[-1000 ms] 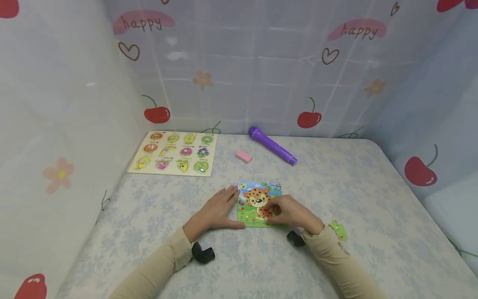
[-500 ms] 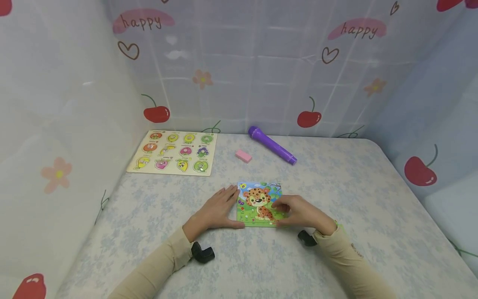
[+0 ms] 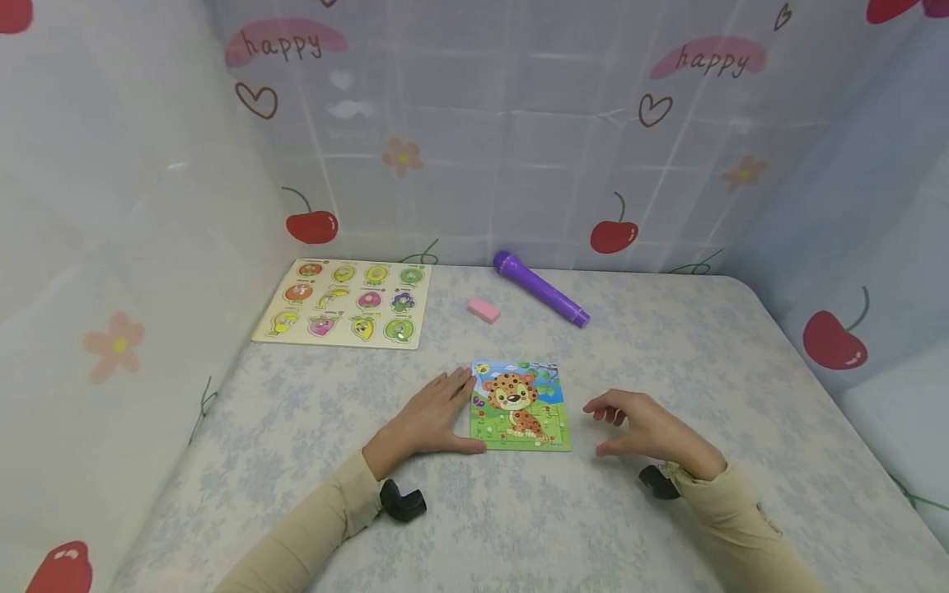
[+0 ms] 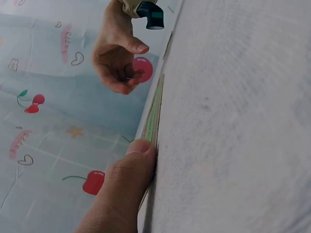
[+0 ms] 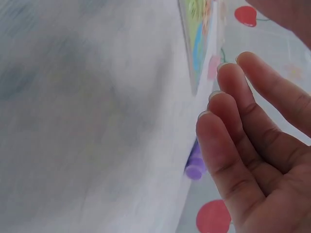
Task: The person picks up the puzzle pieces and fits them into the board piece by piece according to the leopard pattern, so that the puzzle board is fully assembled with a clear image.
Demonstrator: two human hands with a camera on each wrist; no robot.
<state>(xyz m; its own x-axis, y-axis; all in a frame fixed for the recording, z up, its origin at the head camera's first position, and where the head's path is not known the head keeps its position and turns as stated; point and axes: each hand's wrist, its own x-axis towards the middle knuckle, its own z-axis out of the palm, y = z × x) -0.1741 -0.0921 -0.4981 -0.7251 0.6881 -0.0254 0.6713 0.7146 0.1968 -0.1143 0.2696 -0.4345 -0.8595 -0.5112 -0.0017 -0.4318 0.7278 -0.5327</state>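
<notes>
A square jigsaw puzzle with a cartoon leopard on a green and blue ground lies flat on the table. Along its left side rests my left hand, fingers straight, with the thumb at the lower left corner. In the left wrist view that thumb touches the puzzle's edge. My right hand is a short way right of the puzzle, raised above the table. Its fingers are loosely bent, and the right wrist view shows nothing between the fingers and the thumb.
Back left on the table lies a wooden fruit board. A pink block and a purple toy microphone lie behind the puzzle. Printed curtains surround the table at the back and sides.
My right hand has left the puzzle's right side and moved right, uncovering the lower right of the picture. A green piece seen earlier near the right wrist is now hidden. The left hand stays put.
</notes>
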